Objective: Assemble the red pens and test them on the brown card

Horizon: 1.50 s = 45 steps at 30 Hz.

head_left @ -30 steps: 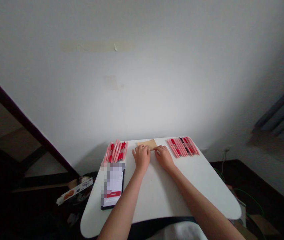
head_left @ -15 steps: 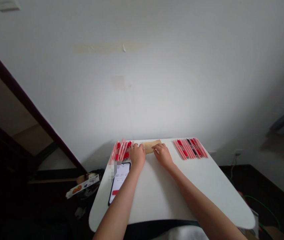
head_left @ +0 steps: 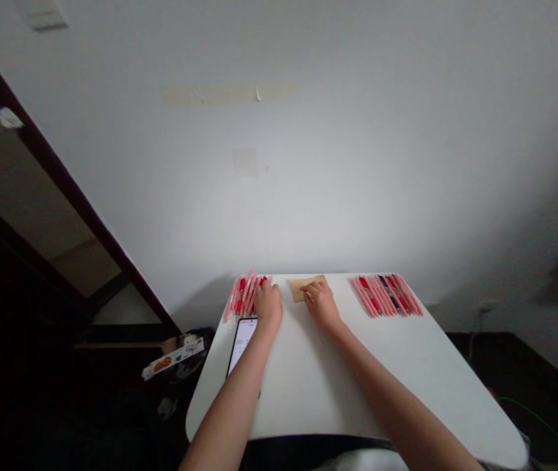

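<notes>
My left hand (head_left: 267, 305) rests on the right edge of a pile of pink and red pens (head_left: 243, 296) at the far left of the white table (head_left: 318, 386); its fingers curl over the pens, and what they grip is hidden. Beside it, my right hand (head_left: 322, 305) lies with fingertips on a small brown paper envelope (head_left: 303, 286) at the table's far edge, fingers bent. A second row of pink and red pens (head_left: 387, 295) lies to the right, apart from both hands.
A phone (head_left: 241, 339) with a lit screen lies on the table's left edge, partly under my left forearm. A white wall stands just behind the table. A printed box (head_left: 173, 357) lies on the dark floor to the left.
My left hand has moved left from the brown envelope onto the left pile of pens. My right hand stays at the envelope. The view has shifted left.
</notes>
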Available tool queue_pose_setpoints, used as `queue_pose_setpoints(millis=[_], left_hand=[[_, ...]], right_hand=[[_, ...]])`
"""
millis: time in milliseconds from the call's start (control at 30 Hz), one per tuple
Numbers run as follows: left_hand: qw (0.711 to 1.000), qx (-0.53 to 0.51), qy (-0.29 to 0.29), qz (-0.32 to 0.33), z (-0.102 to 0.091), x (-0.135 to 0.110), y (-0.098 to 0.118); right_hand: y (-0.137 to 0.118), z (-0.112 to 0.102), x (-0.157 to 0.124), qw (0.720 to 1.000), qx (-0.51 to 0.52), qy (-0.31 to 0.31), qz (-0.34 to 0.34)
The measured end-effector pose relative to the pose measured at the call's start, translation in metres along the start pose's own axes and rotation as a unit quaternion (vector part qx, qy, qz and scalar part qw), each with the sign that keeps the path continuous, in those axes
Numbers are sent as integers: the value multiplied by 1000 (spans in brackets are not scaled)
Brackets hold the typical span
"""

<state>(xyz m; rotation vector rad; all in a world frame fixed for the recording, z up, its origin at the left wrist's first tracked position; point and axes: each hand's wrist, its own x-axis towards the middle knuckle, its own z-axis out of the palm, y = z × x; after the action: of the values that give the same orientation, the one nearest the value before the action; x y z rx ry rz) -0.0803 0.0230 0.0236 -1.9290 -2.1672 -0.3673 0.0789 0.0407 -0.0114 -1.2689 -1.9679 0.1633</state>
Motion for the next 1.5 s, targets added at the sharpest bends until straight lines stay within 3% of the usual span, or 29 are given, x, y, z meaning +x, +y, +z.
queue_pose_setpoints(millis=[600, 1167, 1500], left_hand=[[1000, -9, -7, 2, 1, 11, -2], [999, -30, 22, -25, 1, 11, 2], [997, -77, 26, 3, -11, 11, 22]], right_hand=[[1, -4, -2, 1000, 16, 14, -3], [8, -7, -3, 999, 20, 28, -3], [12, -18, -5, 999, 21, 39, 19]])
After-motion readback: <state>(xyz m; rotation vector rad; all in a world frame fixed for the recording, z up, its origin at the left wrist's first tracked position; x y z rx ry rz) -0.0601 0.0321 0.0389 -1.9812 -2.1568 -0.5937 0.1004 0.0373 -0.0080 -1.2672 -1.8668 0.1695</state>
